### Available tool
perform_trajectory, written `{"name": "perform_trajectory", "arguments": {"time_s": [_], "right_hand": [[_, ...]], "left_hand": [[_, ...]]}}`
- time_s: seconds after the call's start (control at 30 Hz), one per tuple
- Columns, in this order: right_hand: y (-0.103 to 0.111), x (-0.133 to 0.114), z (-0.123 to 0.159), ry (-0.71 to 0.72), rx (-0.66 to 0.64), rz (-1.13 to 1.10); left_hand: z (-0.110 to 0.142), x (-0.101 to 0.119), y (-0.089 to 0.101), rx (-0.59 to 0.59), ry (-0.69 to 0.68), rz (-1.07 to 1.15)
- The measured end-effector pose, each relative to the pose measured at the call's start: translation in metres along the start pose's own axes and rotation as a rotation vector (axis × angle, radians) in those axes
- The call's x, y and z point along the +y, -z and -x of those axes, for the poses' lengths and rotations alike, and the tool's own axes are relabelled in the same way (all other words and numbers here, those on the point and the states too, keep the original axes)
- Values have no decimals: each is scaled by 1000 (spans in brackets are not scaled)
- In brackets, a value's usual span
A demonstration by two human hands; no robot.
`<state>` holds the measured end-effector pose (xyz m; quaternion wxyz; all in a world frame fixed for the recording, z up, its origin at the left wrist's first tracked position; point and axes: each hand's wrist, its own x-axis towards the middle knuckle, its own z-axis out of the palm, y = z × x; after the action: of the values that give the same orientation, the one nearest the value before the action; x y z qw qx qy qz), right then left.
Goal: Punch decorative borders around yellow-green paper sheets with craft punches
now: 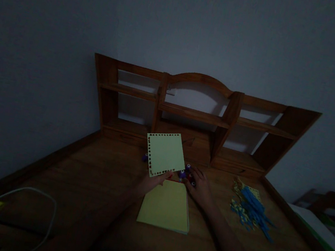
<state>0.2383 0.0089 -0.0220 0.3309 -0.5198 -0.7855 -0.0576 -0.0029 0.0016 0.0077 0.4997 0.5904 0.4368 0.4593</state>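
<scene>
My left hand [150, 184] pinches the lower corner of a pale green square sheet [165, 153] and holds it upright above the wooden desk [87, 180]. Small punched holes run along the sheet's edges. A stack of yellow paper [166, 206] lies flat just below it. My right hand [200, 187] rests among several small purple and red craft punches [185, 172] behind the stack, its fingers curled over them. The scene is very dim.
A wooden shelf unit [195, 113] stands at the back of the desk against the wall. A heap of blue and yellow paper strips [250, 208] lies at the right. A white cable [12, 211] loops at the near left corner.
</scene>
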Motion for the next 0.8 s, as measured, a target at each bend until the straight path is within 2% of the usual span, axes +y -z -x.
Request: {"name": "perform_trajectory", "arguments": {"time_s": [0.3, 0.43, 0.63, 0.8], "right_hand": [[1, -2, -1, 4, 3, -5], [1, -4, -1, -3, 6, -11], [5, -8, 1, -10, 28, -27], [8, -1, -18, -120, 105, -49]], "left_hand": [[-3, -8, -2, 12, -4, 78], [-6, -13, -3, 39, -46, 123], [-5, -9, -4, 27, -90, 119], [-6, -12, -4, 21, -90, 118]]}}
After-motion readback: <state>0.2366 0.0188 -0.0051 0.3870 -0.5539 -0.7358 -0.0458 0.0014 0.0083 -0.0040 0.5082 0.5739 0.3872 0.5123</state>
